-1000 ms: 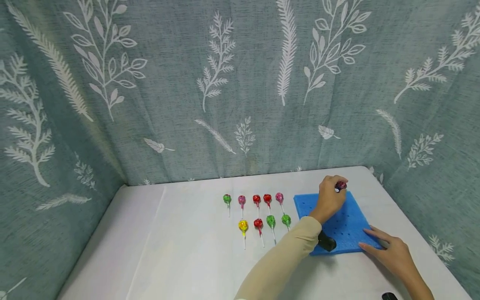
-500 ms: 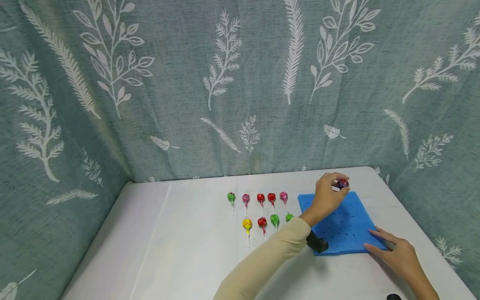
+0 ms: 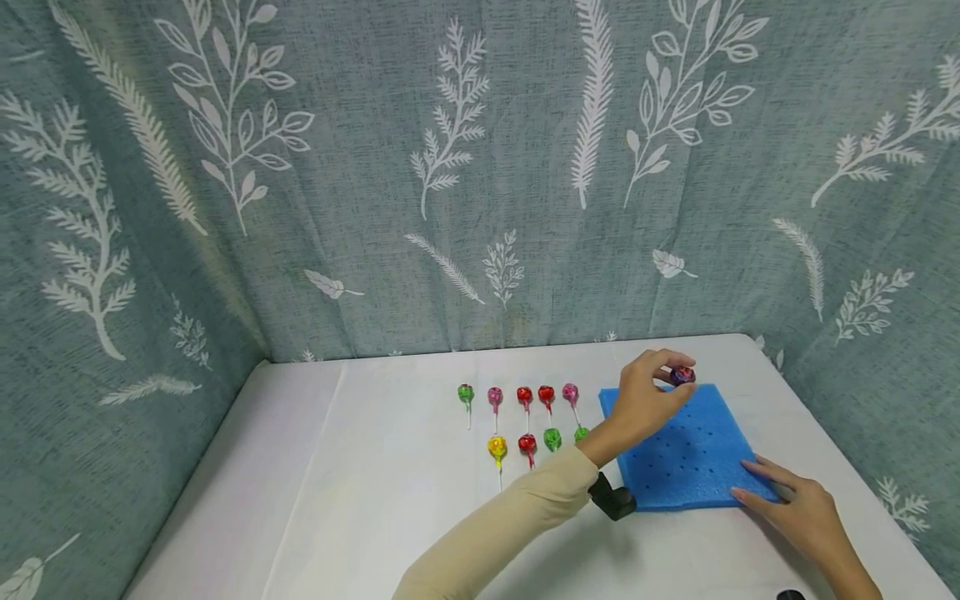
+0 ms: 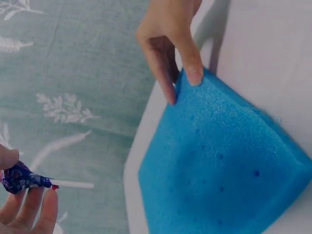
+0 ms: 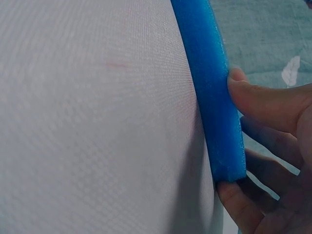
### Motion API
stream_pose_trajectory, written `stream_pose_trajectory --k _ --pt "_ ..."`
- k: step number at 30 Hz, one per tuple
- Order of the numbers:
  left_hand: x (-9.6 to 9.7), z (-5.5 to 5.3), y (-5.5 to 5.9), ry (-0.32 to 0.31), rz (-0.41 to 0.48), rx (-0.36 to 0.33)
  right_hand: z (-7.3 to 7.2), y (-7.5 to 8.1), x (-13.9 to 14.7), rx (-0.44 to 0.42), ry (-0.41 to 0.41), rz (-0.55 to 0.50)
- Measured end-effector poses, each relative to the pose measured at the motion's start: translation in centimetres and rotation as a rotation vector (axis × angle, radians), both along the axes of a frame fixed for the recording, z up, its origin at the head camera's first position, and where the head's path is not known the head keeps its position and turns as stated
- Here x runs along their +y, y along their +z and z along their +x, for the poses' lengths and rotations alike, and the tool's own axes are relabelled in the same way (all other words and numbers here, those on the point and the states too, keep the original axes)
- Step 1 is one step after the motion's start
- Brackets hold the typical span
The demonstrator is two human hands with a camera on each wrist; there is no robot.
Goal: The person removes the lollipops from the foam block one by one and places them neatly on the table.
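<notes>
My left hand (image 3: 651,396) is over the far part of a blue foam board (image 3: 682,454) dotted with small holes. Between thumb and fingertips it pinches a lollipop in a dark purple wrapper (image 3: 682,376). In the left wrist view the lollipop (image 4: 19,178) lies sideways, its white stick (image 4: 73,184) pointing right, apart from the foam. My right hand (image 3: 795,504) grips the board's near right corner. The right wrist view shows its thumb (image 5: 258,100) on the foam's face and the other fingers around the corner.
Left of the board, lollipops lie in two rows on the white table (image 3: 360,483), among them a yellow one (image 3: 497,447), a green one (image 3: 466,392) and a red one (image 3: 527,444). Green patterned curtains (image 3: 360,167) stand behind and beside the table. A black wrist device (image 3: 613,500) hangs under the left forearm.
My left forearm has swung left and the hand has turned, showing more of the lollipop's wrapper and the board's holes. The right hand stays at the corner. The head view has shifted slightly.
</notes>
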State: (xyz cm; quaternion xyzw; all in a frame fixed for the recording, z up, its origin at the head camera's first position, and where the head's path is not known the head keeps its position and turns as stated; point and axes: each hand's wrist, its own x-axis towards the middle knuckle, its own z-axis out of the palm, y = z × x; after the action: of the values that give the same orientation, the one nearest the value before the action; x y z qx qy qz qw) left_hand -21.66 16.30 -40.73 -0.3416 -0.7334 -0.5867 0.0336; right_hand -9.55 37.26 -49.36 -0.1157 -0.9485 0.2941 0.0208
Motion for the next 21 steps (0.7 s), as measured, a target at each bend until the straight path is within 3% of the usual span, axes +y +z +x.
stream_pose_trajectory --k 8,21 --pt "-2.0 0.6 0.7 -0.003 -0.030 0.020 0.0 -0.1 0.0 0.002 -0.010 -0.010" --pt "-5.9 1.8 0.5 -0.007 -0.029 0.008 0.2 -0.2 0.1 -0.002 0.001 -0.019"
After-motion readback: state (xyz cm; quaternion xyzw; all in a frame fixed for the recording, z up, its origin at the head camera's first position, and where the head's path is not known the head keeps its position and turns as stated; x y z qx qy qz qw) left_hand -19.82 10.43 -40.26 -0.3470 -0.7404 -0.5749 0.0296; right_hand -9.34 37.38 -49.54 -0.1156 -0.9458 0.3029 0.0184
